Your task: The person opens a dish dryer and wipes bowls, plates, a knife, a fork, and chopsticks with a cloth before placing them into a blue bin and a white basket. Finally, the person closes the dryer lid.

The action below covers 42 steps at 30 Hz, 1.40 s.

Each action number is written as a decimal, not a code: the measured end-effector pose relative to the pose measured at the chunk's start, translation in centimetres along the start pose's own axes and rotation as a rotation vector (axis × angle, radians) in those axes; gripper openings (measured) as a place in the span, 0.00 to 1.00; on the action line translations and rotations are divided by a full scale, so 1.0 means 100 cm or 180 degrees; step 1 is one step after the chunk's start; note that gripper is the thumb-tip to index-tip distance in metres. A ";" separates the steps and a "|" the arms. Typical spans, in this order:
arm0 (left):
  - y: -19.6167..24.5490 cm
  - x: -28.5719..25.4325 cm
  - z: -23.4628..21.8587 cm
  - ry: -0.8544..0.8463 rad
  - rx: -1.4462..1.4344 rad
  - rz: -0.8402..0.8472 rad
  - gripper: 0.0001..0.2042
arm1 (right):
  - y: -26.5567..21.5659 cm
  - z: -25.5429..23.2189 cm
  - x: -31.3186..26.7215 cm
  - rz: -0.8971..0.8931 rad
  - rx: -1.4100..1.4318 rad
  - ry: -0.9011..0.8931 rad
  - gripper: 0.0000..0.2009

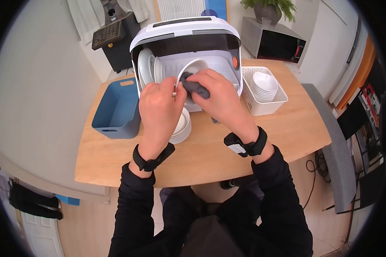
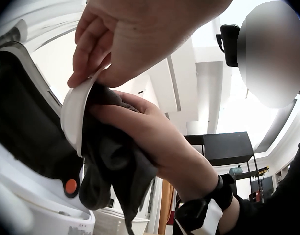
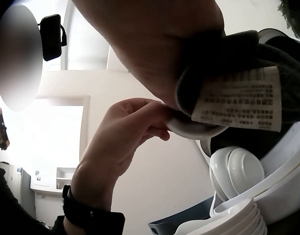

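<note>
Bowl (image 1: 197,65) pinched at rim by left hand (image 1: 158,105); right hand (image 1: 221,96) grips gray cloth (image 1: 197,88) against its inside; both above table (image 1: 283,137), before open white case (image 1: 186,27) at far edge; blue bin (image 1: 118,107) near left edge.

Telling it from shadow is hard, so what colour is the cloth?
The cloth is dark grey, seen best in the head view.

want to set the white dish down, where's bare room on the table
Bare table shows in front of the white basket, in front of the blue bin, and between the dish stack and the near edge. It's crowded between bin and stack, under the left forearm.
</note>
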State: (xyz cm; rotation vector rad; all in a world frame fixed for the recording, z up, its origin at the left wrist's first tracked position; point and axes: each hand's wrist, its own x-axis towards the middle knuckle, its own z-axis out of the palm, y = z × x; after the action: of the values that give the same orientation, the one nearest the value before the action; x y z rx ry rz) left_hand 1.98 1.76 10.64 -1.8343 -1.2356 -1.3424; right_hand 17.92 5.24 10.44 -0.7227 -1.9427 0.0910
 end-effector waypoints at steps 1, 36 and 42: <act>-0.002 0.000 -0.003 -0.0022 -0.0002 0.0010 0.05 | 0.000 -0.001 -0.002 -0.0031 0.0062 -0.0321 0.12; -0.021 -0.017 -0.022 0.0869 0.1015 0.2360 0.06 | 0.018 -0.027 0.005 0.1565 0.1609 -0.1308 0.22; -0.023 -0.010 -0.004 0.0826 0.1146 0.1883 0.06 | 0.013 -0.030 -0.011 0.1728 0.1412 -0.0684 0.23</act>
State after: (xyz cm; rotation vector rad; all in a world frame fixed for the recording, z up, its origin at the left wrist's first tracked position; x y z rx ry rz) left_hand -0.35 2.04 9.62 -1.5376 -0.6651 -0.9170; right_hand 21.38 4.97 10.55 -0.9409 -1.7802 0.9333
